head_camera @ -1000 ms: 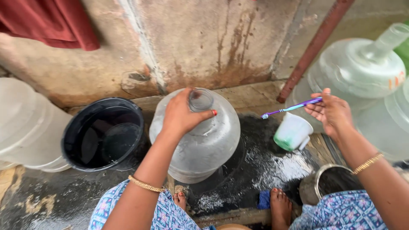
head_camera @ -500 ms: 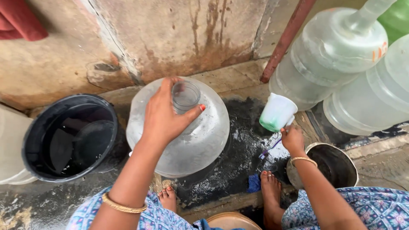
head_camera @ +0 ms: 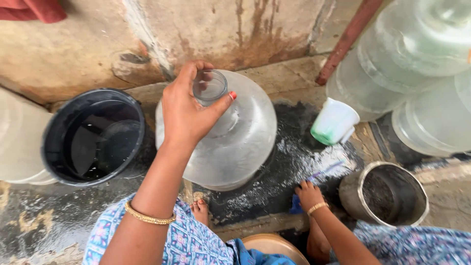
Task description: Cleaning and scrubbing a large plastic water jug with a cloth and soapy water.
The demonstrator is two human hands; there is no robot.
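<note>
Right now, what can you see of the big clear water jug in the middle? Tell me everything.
The big clear jug is a round, translucent plastic bottle with a narrow open neck, no cap on it. It stands upright on wet dark ground dusted with white powder, beside the black bucket. The left hand grips its neck from above, fingers wrapped round the rim. Droplets cloud its wall; whether water is inside, I cannot tell.

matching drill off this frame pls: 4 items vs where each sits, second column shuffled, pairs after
1. black bucket
2. clear water jug
3. white and green cup
4. steel pot

A. tipped on its side by the pale powder
B. far right, by the right hand
C. left of the jug, water inside
D. neck gripped by the left hand

Pairs: 1-C, 2-D, 3-A, 4-B
</note>
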